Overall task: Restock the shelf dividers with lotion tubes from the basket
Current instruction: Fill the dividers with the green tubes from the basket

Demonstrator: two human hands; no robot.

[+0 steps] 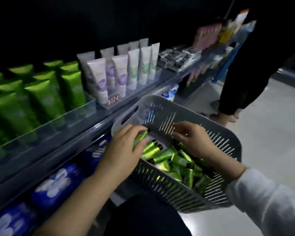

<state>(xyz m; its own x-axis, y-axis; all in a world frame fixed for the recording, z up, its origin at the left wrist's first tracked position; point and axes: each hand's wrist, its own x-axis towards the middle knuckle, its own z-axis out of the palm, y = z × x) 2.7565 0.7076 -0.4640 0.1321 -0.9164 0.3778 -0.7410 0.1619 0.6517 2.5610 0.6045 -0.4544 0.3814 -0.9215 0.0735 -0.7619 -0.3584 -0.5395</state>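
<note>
A grey slotted basket (162, 114) sits in front of me, tilted, with several small green lotion tubes (175, 160) with black caps piled inside. My left hand (124, 149) reaches into its near left end and grips a green tube (140, 137). My right hand (192, 140) is inside the basket over the pile, fingers curled; whether it holds a tube is hidden. On the shelf to the left, clear plastic dividers (71, 114) hold rows of large upright green tubes (41, 97).
Lavender tubes (100, 79) and pale green-printed tubes (143, 65) stand further along the shelf. Blue floral packs (56, 186) fill the lower shelf. A person in dark clothes (245, 79) stands in the aisle at the right, on grey floor (266, 142).
</note>
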